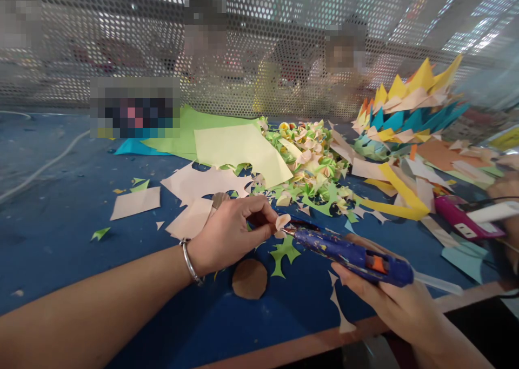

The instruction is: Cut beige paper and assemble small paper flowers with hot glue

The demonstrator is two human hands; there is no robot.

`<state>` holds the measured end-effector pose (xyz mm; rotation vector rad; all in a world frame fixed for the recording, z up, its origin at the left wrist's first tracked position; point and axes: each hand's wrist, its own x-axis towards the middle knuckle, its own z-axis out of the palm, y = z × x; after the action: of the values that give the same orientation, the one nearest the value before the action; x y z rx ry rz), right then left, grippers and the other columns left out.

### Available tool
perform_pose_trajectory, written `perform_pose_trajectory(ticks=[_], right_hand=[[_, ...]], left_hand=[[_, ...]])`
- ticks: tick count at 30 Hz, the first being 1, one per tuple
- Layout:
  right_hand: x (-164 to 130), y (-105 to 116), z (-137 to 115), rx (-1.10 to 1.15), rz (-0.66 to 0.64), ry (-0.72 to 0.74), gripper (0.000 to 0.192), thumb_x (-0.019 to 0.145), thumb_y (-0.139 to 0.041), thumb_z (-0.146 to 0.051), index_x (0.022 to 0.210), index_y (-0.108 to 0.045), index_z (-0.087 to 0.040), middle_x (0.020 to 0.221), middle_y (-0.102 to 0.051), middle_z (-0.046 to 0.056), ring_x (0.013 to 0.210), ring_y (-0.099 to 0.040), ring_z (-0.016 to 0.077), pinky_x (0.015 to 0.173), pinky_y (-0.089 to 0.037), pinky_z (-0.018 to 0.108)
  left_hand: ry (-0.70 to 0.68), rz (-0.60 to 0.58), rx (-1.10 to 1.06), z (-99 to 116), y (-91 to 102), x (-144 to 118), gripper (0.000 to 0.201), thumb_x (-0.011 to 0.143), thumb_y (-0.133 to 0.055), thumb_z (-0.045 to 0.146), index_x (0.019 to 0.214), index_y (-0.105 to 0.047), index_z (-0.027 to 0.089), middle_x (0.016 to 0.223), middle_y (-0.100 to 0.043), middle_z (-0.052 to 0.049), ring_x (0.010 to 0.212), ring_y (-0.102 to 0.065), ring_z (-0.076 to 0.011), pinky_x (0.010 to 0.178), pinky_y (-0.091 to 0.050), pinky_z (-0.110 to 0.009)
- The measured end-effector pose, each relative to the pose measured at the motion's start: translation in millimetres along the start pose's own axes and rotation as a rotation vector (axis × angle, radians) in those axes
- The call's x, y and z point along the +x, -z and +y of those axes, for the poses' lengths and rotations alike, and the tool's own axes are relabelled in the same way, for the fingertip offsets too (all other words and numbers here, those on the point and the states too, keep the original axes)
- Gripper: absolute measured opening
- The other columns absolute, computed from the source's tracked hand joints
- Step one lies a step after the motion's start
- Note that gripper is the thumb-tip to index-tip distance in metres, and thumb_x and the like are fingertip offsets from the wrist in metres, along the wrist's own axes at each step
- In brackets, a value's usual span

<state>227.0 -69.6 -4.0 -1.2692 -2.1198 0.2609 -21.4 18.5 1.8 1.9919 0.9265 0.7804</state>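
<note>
Blue work surface is filling the lower view, bounded at the near edge by a brown strip and at the far side by a perforated metal screen, behind which blurred people are sitting.

I am seeing the left hand reaching in from the lower left, a metal bangle on its wrist. Its thumb and fingers are pinching closed on a small pale paper petal, holding it just above the surface.

The right hand is wrapping closed around a blue glue gun, which is lying tilted with its nozzle pointing left. The nozzle tip is touching, or sitting just beside, the paper petal; I cannot tell which. A clear glue stick is projecting from the rear of the gun.

A brown paper disc is lying flat below the left hand, near a green paper offcut. A pile of folded paper flowers is resting beyond the hands, beside a pale yellow sheet. A pink glue gun is lying at the right, well apart from the blue one.
</note>
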Motion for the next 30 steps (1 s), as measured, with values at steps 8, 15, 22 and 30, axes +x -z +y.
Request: perform_pose_trajectory(ticks=[8, 15, 22, 30], right_hand=[[-1.6, 0.2, 1.1, -0.001, 0.01, 0.001, 0.011, 0.089, -0.059, -0.026, 0.098, -0.064, -0.024, 0.09, -0.073, 0.004, 0.073, -0.072, 0.0186, 0.064, -0.06, 0.023], [-1.1, -1.3, 1.2, 0.016, 0.0, -0.013, 0.009, 0.089, -0.058, -0.025, 0.096, -0.062, -0.025, 0.087, -0.071, 0.002, 0.074, -0.071, 0.0178, 0.061, -0.059, 0.022], [-5.1, -1.2, 2.6, 0.022, -0.022, -0.037, 0.008, 0.088, -0.058, -0.021, 0.094, -0.062, -0.024, 0.082, -0.07, 0.002, 0.069, -0.07, 0.0186, 0.054, -0.058, 0.023], [-7.2, 1.4, -1.3, 0.042, -0.045, -0.092, 0.006, 0.087, -0.059, -0.022, 0.092, -0.062, -0.024, 0.084, -0.071, 0.002, 0.069, -0.07, 0.0186, 0.052, -0.057, 0.023]], left_hand=[[0.011, -0.006, -0.004, 2.8, 0.6, 0.7, 0.012, 0.082, -0.057, 0.016, 0.077, -0.068, 0.017, 0.07, -0.071, 0.0, 0.06, -0.062, -0.0094, 0.056, -0.047, -0.019], [0.006, -0.012, 0.005, 1.3, 0.5, -0.3, 0.012, 0.079, -0.057, 0.012, 0.078, -0.068, 0.017, 0.071, -0.071, 0.0, 0.06, -0.061, -0.0088, 0.055, -0.047, -0.019], [0.019, -0.015, -0.016, 3.0, 0.8, 0.0, 0.012, 0.084, -0.058, 0.022, 0.077, -0.067, 0.017, 0.07, -0.071, -0.001, 0.06, -0.062, -0.0096, 0.055, -0.048, -0.02], [-0.017, -0.053, 0.003, -0.3, 1.4, -1.1, 0.009, 0.082, -0.057, 0.015, 0.08, -0.066, 0.017, 0.074, -0.071, -0.001, 0.064, -0.064, -0.0103, 0.058, -0.05, -0.02]])
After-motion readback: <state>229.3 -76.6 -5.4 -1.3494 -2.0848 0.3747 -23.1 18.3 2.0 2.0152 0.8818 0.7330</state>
